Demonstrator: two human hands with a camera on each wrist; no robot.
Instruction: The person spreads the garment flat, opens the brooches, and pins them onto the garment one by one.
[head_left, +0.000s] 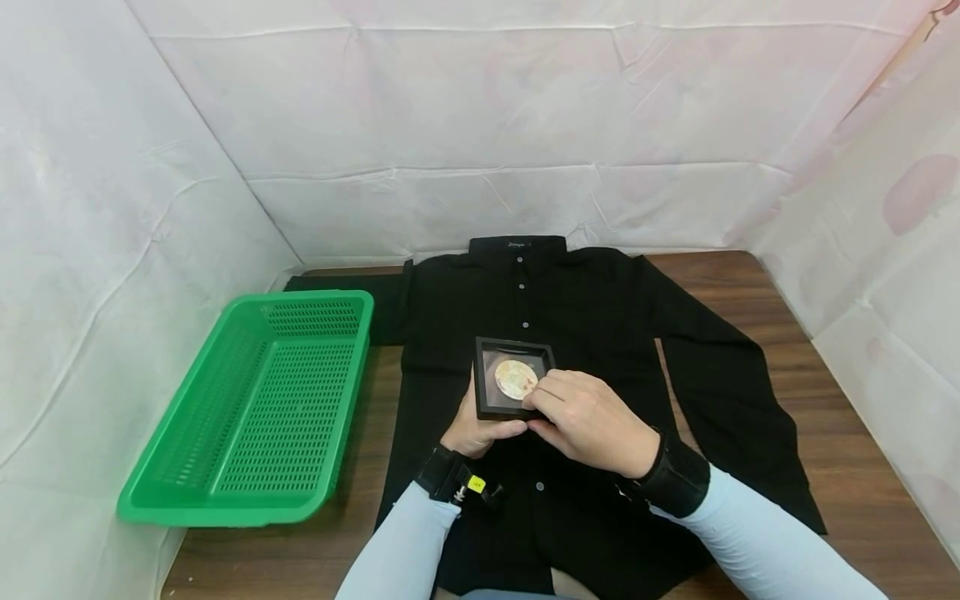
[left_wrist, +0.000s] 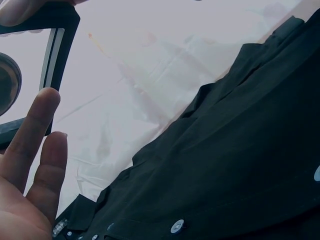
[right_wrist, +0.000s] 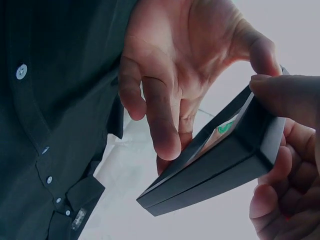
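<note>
A small, square black display frame [head_left: 516, 415] with a see-through window holds a round pale-gold disc [head_left: 516, 379], perhaps a coin. It is held tilted above the shirt's middle. My left hand [head_left: 478, 429] grips its left side and lower edge; in the left wrist view two fingers [left_wrist: 42, 115] lie by the frame's border. At the lower right corner, my right hand [head_left: 596, 421] pinches the frame with curled fingers, its fingertips close to the disc. The right wrist view shows the thumb [right_wrist: 287, 97] on the frame's edge. Below lies a black button-up shirt [head_left: 600, 300], spread front up.
To the left stands a green plastic basket [head_left: 352, 400] with slotted walls, overlapping one shirt sleeve [head_left: 337, 283]. The wooden table [head_left: 847, 442] shows around the shirt. White sheeting [head_left: 480, 108] hangs at the back and on both sides.
</note>
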